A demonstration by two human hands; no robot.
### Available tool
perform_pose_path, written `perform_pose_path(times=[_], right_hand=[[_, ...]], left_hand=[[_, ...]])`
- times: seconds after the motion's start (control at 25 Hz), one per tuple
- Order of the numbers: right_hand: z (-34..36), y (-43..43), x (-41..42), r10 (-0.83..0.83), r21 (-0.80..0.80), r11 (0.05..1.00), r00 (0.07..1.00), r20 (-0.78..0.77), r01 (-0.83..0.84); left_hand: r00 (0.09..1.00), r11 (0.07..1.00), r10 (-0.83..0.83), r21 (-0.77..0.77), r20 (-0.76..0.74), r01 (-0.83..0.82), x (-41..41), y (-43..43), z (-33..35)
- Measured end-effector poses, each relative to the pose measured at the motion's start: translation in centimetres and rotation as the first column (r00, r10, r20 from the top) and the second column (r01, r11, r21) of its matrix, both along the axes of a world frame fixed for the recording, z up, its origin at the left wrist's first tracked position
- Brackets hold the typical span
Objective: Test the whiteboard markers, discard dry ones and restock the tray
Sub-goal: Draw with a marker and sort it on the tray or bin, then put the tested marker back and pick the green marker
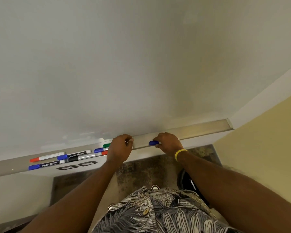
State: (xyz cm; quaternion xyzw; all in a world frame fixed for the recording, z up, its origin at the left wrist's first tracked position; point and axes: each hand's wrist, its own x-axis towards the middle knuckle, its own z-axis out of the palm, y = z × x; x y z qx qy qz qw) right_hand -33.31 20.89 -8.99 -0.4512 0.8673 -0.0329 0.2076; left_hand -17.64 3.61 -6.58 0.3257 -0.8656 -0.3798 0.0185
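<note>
While your right hand (168, 142) pinches the blue marker (153, 143), axis along the metal tray (200, 130), your left hand (120, 147) curls, grip unclear.

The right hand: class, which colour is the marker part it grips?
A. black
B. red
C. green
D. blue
D: the right hand pinches a blue marker end by the tray. The red, green and black parts all lie further left on that tray.
</note>
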Motion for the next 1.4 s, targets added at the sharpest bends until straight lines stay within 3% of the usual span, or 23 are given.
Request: perform_pose_path(times=[0.2,0.44,0.64,0.96,1.2,1.4], right_hand=[[-0.5,0.0,-0.4,0.000,0.011,1.000,1.000,0.004,0.000],[-0.4,0.0,-0.6,0.032,0.001,0.999,0.999,-0.021,-0.032],[-0.3,0.1,0.2,0.001,-0.084,0.996,1.000,-0.022,-0.003],[0.7,-4.4,3.7,0.097,-0.201,0.975,0.995,-0.019,-0.099],[1.4,-9.5,5.7,0.124,-0.131,0.983,0.992,-0.011,-0.124],[0.9,-11.2,6.7,0.151,0.002,0.988,0.980,-0.130,-0.153]], left_hand=[[0.999,0.970,-0.045,-0.238,0.008,0.046,2.4,-0.7,-0.2],[0.985,0.904,-0.158,-0.390,0.074,0.175,4.8,-1.3,-1.0],[0.980,0.898,-0.113,-0.405,0.161,0.170,7.1,-2.0,-1.7],[0.934,0.893,0.008,-0.422,0.357,0.154,13.5,-4.6,-4.2],[0.891,0.875,0.038,-0.446,0.452,0.189,16.9,-6.3,-4.4],[0.891,0.871,0.057,-0.458,0.451,0.176,18.1,-8.2,-3.7]])
